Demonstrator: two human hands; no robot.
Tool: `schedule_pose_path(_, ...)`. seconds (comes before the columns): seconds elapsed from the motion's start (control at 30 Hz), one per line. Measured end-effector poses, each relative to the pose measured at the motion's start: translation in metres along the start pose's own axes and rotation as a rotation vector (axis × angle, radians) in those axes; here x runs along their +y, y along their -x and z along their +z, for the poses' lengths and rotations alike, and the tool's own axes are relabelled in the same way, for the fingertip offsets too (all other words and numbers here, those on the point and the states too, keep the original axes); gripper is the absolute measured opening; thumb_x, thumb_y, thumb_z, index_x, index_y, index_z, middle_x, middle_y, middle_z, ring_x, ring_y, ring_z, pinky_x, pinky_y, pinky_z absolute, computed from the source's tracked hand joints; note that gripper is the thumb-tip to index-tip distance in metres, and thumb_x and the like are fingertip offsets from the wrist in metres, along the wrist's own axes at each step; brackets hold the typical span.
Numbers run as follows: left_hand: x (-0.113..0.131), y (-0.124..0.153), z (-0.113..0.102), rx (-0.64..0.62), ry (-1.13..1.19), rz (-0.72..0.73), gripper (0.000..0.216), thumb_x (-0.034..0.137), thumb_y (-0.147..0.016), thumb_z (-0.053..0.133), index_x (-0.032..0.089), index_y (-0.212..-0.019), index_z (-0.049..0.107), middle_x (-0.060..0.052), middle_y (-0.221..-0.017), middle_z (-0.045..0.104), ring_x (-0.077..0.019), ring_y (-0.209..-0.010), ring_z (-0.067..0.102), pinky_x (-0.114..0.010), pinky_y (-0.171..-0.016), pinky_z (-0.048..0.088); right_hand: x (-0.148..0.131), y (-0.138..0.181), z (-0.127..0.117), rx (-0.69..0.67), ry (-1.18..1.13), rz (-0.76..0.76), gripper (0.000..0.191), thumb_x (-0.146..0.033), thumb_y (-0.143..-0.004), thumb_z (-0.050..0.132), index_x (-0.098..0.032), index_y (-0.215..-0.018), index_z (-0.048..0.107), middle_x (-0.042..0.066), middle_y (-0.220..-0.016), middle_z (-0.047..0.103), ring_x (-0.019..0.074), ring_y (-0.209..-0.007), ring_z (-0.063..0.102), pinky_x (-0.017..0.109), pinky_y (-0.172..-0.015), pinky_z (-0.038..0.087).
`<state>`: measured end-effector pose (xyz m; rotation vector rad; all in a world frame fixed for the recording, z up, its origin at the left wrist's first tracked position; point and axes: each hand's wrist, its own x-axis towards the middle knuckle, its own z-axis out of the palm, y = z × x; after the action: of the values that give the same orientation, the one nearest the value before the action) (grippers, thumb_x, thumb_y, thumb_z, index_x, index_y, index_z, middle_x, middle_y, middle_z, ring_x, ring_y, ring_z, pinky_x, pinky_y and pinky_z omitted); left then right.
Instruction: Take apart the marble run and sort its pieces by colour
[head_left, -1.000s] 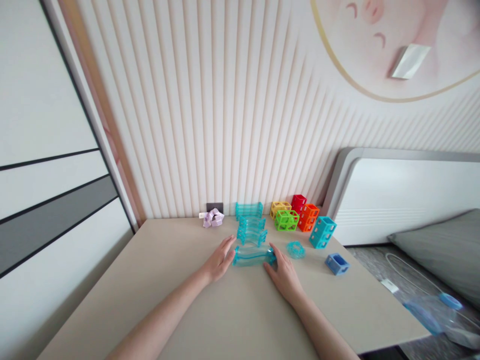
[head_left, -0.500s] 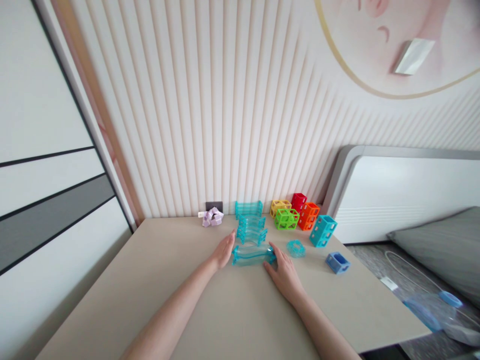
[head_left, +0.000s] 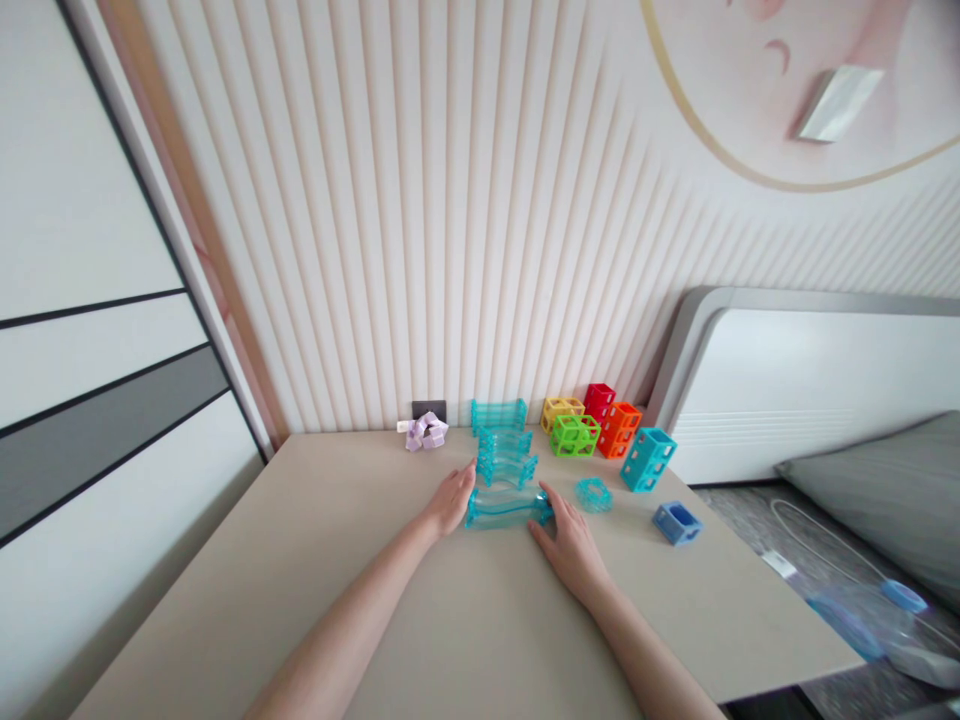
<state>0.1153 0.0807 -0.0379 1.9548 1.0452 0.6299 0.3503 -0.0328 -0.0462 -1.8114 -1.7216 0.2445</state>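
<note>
A see-through teal plastic tube [head_left: 504,508] with flared ends lies sideways on the table between my hands. My left hand [head_left: 452,500] rests at its left end, fingers stretched out and held together, the palm turned toward the tube. At the other end my right hand [head_left: 568,535] has its thumb and fingers around the flared rim. Just behind, two shorter curved teal tube pieces [head_left: 508,467] sit close together, and a longer teal tube [head_left: 499,415] lies by the wall. A teal ring-shaped piece [head_left: 594,494] lies flat to the right of my right hand.
Openwork plastic blocks in yellow [head_left: 561,411], green [head_left: 575,436], red [head_left: 599,401], orange [head_left: 620,430] and teal [head_left: 648,459] stand at the back right. A blue block [head_left: 677,523] lies nearer the table's right edge. A lilac folded object [head_left: 426,432] sits by the ribbed wall.
The view has shifted very slightly. Both hands stay at the two ends of the teal tube, with no other visible difference.
</note>
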Motion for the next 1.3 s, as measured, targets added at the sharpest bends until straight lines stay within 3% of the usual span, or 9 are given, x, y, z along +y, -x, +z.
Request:
schedule_pose_path(0.47, -0.004, 0.002, 0.001, 0.008, 0.007, 0.053, 0.082, 0.071, -0.096, 0.007, 0.023, -0.153, 0.041, -0.004, -0.16, 0.037, -0.0217, -0.152, 0.027, -0.044, -0.127, 0.014, 0.006, 0.001, 0.001, 0.038, -0.097, 0.031, 0.062, -0.035, -0.088, 0.057, -0.019, -0.147, 0.046, 0.014, -0.138, 0.062, 0.0282, -0.129, 0.058, 0.044, -0.109, 0.047)
schedule_pose_path(0.8, -0.003, 0.001, 0.001, -0.014, -0.011, 0.047, 0.085, 0.071, -0.096, 0.005, 0.019, -0.154, 0.038, -0.007, -0.162, 0.033, -0.0212, -0.153, 0.024, -0.044, -0.127, 0.012, 0.016, -0.002, 0.0, 0.044, -0.081, 0.05, 0.058, -0.027, -0.092, 0.046, -0.016, -0.149, 0.045, 0.015, -0.145, 0.057, 0.0273, -0.134, 0.054, 0.045, -0.115, 0.04)
schedule_pose_path(1.3, -0.004, 0.002, 0.001, -0.004, 0.017, 0.052, 0.083, 0.072, -0.096, 0.009, 0.021, -0.153, 0.04, -0.006, -0.161, 0.035, -0.0214, -0.153, 0.026, -0.044, -0.127, 0.012, 0.023, -0.001, 0.006, 0.111, 0.005, 0.045, 0.059, -0.02, -0.093, 0.042, -0.021, -0.152, 0.042, 0.013, -0.14, 0.061, 0.0286, -0.132, 0.056, 0.048, -0.111, 0.043)
